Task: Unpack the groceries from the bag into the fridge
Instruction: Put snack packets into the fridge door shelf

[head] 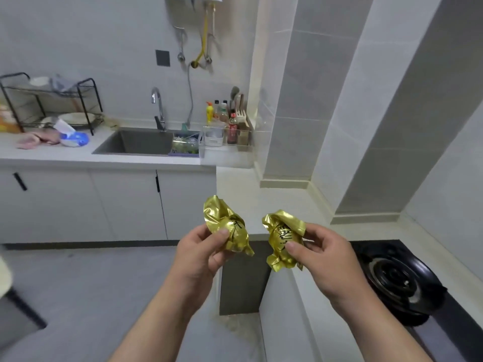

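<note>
The left hand (201,246) pinches one foil packet (227,226), the right hand (321,254) a second packet (283,241), both held left of the stove (400,280). Keep the fingers (222,233) light (contents probably soft) while carrying them to the unseen fridge.

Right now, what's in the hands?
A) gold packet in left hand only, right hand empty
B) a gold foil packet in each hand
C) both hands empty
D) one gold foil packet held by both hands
B: the left hand pinches one gold foil packet and the right hand pinches a second gold foil packet, held apart in front of the counter.
</note>
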`<state>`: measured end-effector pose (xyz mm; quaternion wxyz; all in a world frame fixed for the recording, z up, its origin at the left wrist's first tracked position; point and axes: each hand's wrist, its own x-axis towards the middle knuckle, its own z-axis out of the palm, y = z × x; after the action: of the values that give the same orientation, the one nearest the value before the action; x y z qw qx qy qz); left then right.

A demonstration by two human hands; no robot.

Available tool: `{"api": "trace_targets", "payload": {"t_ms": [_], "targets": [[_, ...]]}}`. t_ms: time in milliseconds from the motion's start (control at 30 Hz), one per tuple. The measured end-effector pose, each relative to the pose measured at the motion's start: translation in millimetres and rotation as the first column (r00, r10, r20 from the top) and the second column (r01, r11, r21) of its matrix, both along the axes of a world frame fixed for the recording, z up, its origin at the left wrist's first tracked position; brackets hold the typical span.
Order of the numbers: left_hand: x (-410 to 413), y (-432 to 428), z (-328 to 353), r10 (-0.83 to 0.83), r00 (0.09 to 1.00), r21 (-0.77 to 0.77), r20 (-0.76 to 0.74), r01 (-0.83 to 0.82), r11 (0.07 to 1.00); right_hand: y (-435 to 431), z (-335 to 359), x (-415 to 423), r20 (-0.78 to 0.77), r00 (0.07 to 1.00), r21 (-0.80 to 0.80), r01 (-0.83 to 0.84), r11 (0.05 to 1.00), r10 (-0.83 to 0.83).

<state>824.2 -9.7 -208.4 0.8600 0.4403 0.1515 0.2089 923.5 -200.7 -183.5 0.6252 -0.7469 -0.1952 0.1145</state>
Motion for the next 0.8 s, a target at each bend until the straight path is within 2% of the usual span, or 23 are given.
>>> {"api": "trace_targets", "payload": {"t_ms": [267,467,633,800], "targets": [[-21,26,9,0.179,0.983,0.082,-0.046,-0.175,0.981,50,-7,18,0.006,0.983,0.000,-0.185,0.983,0.185],[-27,30,19,0.343,0.934,0.142,-0.100,-0.328,0.934,84,-15,39,-0.005,0.942,0.019,-0.335,0.942,0.335],[-40,31,25,0.462,0.874,0.232,-0.150,-0.423,0.876,110,-22,46,-0.042,0.891,0.090,-0.448,0.890,0.453],[-72,28,34,0.607,0.775,0.343,-0.176,-0.530,0.775,144,-27,26,-0.080,0.810,0.146,-0.567,0.811,0.580]]}}
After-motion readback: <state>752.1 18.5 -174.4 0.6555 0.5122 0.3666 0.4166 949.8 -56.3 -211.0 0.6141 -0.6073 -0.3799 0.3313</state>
